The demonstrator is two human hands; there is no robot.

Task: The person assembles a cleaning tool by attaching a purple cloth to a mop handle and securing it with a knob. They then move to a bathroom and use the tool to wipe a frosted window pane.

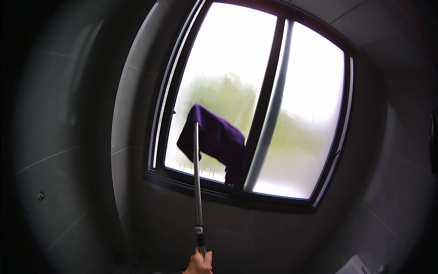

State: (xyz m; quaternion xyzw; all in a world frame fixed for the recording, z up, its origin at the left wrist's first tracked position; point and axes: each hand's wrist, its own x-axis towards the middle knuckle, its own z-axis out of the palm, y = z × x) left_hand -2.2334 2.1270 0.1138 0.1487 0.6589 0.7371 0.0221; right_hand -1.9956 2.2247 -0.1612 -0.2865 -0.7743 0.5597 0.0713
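Observation:
At the bottom edge, my left hand (198,263) grips the dark lower section of a telescopic metal pole (197,178). A collar with a light-coloured clamp (198,229) sits on the pole just above the hand. The pole rises to a purple cloth (219,133) draped over its upper end, hiding whatever head is underneath. This cloth lies in front of the lower part of the left window pane (236,44), and its right end hangs down over the dark frame. Whether it presses on the glass, I cannot tell. My right hand is out of view.
The two-panel sliding window has a dark frame (263,99) and a misted right pane (301,144). Grey tiled walls (51,130) flank it, with a ceiling (369,30) above. A round fitting (41,196) marks the left wall. A white object (354,266) shows at bottom right.

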